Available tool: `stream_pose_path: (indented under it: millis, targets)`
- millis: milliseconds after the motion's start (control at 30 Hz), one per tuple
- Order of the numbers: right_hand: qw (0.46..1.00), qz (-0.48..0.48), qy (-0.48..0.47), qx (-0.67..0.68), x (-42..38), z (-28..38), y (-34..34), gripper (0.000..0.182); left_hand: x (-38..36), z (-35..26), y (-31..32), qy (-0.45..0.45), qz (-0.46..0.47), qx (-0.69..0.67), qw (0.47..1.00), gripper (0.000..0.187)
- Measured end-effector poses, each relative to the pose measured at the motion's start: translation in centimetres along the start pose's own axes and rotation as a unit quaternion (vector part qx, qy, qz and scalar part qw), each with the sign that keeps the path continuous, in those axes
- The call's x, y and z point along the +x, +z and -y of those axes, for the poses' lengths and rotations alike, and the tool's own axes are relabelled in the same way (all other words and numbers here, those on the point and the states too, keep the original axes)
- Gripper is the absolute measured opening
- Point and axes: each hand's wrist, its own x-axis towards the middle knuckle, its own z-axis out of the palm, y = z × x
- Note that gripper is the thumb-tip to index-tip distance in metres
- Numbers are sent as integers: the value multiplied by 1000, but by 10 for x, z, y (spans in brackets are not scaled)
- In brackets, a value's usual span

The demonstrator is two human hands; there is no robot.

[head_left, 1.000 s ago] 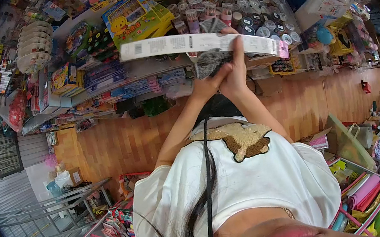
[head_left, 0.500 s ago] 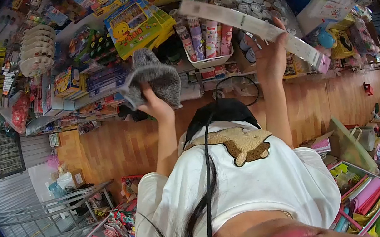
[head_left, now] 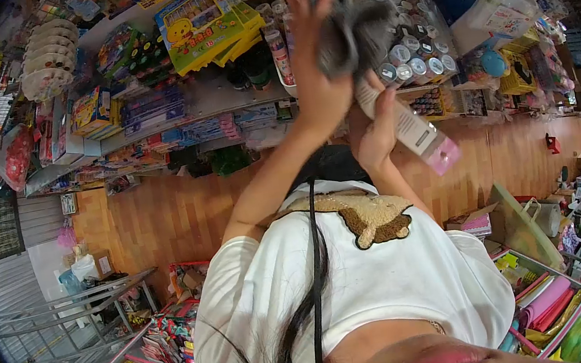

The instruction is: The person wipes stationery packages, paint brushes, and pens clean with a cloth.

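Note:
My left hand (head_left: 322, 85) is raised at the middle of the shelf, its fingers partly smeared by motion. It holds a grey fluffy cloth (head_left: 357, 29), pressed against the upper part of a long narrow package. In my right hand (head_left: 377, 133) is the lower part of this long flat package (head_left: 412, 129), which has a white printed label and a pink end. The package slants from upper left to lower right. Its middle is hidden behind the cloth and my left hand.
Yellow-green boxes with a chick picture (head_left: 201, 32) lie left of my hands. Several round-lidded jars (head_left: 413, 55) stand to the right. A white bin (head_left: 286, 83) of tubes is mostly covered by my left hand. Behind me are display bins (head_left: 541, 303) and a metal railing (head_left: 95, 310).
My left hand has carried the grey cloth right and up onto the long package. My right hand has moved left and down, tilting the package more steeply.

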Motion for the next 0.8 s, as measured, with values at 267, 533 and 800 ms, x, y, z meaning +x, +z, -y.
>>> stream_pose_path:
  millis: [267,533,800]
  targets:
    - [996,13,-61,-70,9,4,8,71,22,-2,8,-155,-36,-159,974,29]
    - [996,-39,67,-41,10,0,-21,62,-24,-28,10,-35,43,-39,998,51]
    - [995,28,-97,2,23,1,9,64,10,24,15,-96,-44,-86,991,35]
